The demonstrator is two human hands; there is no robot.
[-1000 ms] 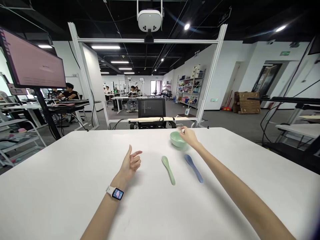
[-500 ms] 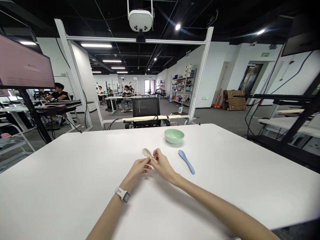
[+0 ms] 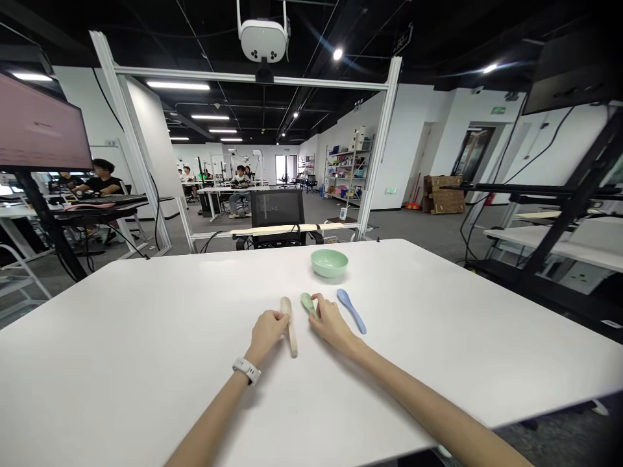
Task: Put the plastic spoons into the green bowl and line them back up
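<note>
My left hand (image 3: 268,332) pinches a beige spoon (image 3: 293,344) at mid-length, its bowl end pointing away from me. Just to the right, my right hand (image 3: 331,324) has its thumb and fingers closed on a green spoon (image 3: 307,302); most of that spoon's handle is hidden by the hand. A blue spoon (image 3: 352,312) lies on the table to the right of the green one, touched by neither hand. Beyond the spoons stands a light green bowl (image 3: 329,263), upright.
The white table (image 3: 146,337) spreads out on both sides of my arms. At its far edge rises a metal frame (image 3: 243,72), with an office chair (image 3: 277,209) behind it. A monitor (image 3: 41,126) stands at the left. Several people sit farther back.
My hands have moved apart, the left with the beige spoon. The green spoon, hidden before, now shows at my right hand. The whole view has shifted slightly.
</note>
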